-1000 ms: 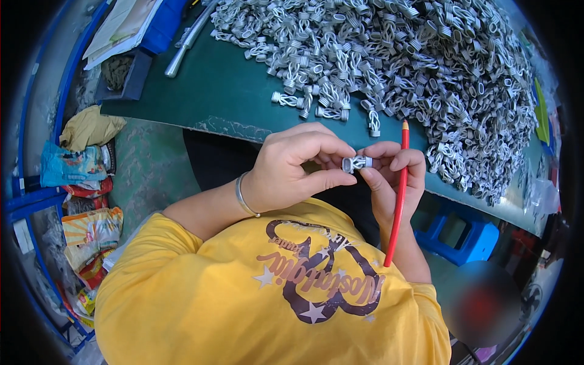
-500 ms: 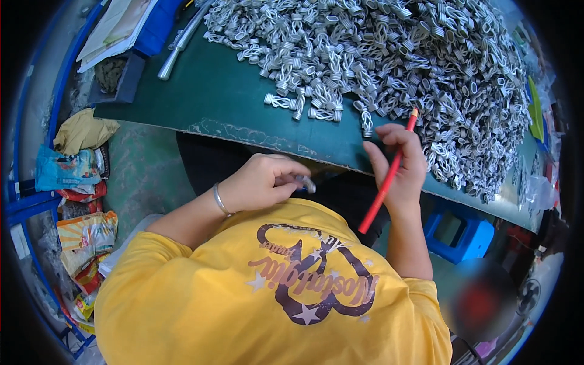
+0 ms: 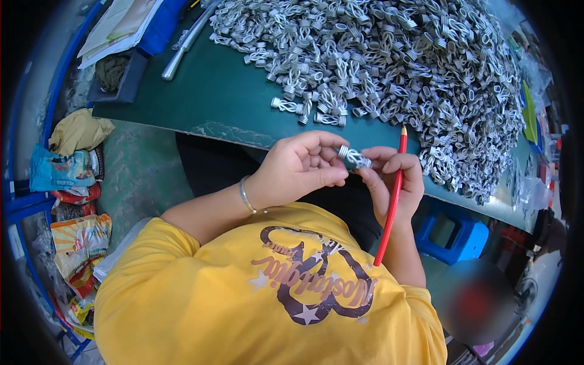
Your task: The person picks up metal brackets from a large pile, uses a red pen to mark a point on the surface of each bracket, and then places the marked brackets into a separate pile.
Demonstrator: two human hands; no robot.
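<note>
A small silver looped metal piece (image 3: 355, 159) with ribbed ends is held between my two hands, above the table's near edge. My left hand (image 3: 302, 165) curls its fingers at the piece's left end, index fingertip against it, thumb lower down. At the other end, my right hand (image 3: 398, 182) pinches the piece between thumb and fingertips. The same hand carries a red pencil (image 3: 392, 210) through its fingers, tip pointing away from me and the long end hanging toward my shirt. A large heap of like metal pieces (image 3: 389, 67) covers the table's far and right part.
The green table (image 3: 213, 100) has a worn near edge. At its left lie a silver-handled tool (image 3: 176, 61), a grey tray (image 3: 135, 79) with dark cloth, and papers (image 3: 115, 27) on a blue bin. A blue stool (image 3: 456, 234) stands below right; snack bags (image 3: 79, 243) sit at left.
My left hand has moved up and right to meet my right hand. A loose metal piece by my right fingertips has left the table, and one now sits between my hands.
</note>
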